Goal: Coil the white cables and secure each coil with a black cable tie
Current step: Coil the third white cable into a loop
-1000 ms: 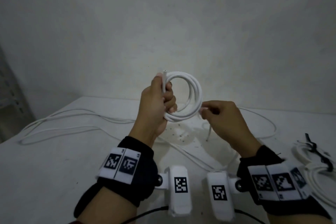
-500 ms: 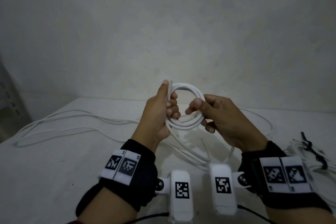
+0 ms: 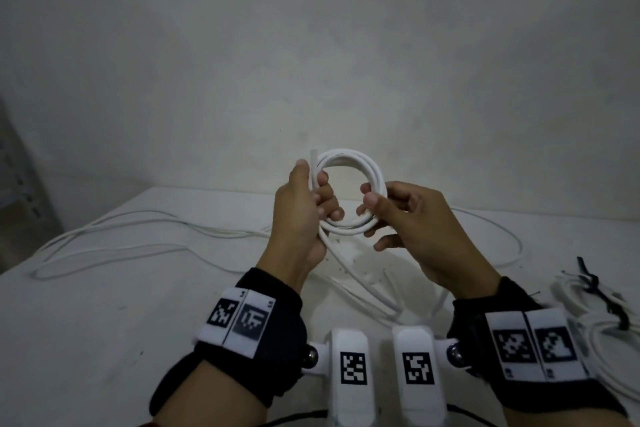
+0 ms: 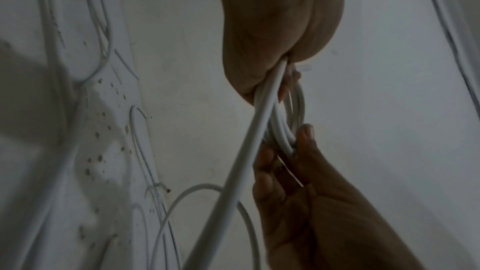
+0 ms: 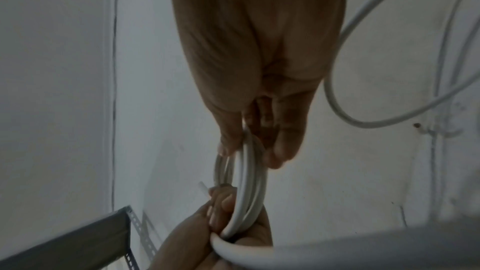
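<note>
A coil of white cable with several loops is held up above the white table. My left hand grips the coil's left side, its fingers curled round the loops. The cable's cut end sticks up above my thumb. My right hand pinches the coil's right side between thumb and fingers. The uncoiled tail runs from under my left hand down onto the table.
More loose white cable trails over the table's left and far right. At the right edge lies a finished white coil bound by a black cable tie. A grey perforated metal rack stands at the left.
My right hand has come from pinching the cable below the coil up onto the coil's right side. The coil has dropped slightly and gained a loop.
</note>
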